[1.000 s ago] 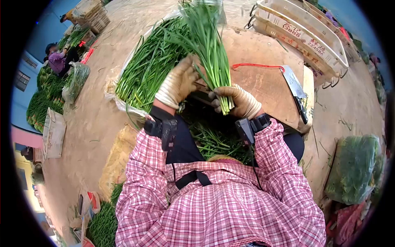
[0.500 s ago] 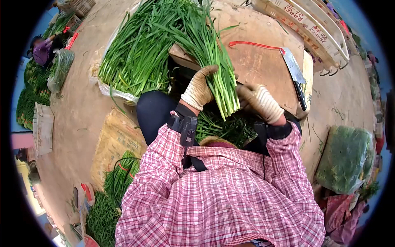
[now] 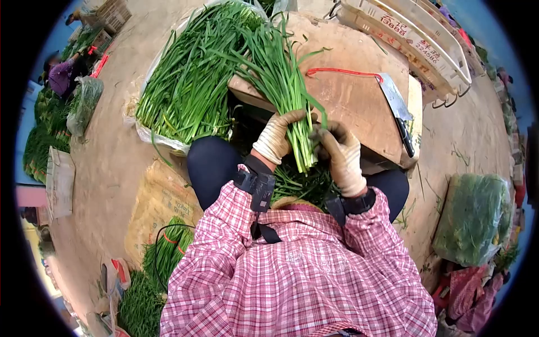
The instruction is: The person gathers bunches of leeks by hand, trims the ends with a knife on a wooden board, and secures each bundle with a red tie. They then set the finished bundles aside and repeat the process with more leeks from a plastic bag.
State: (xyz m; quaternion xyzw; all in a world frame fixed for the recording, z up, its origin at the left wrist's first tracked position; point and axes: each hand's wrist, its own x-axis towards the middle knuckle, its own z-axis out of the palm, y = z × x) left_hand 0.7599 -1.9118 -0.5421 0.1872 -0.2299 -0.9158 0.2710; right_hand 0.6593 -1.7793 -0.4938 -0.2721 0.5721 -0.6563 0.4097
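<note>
We grip the bunch of chives near its cut ends, left hand and right hand both clamped, leaves running away over the board.

Setting: open produce-packing yard or wholesale vegetable market, work done at ground level. Evidence: bare dirt floor; large heap of loose green chives on a plastic sheet; low wooden board with a cleaver and a red band on it; stacked plastic crates with printed numbers; bagged greens at right; tied bundles on the ground; another worker among more greens at far left
</note>
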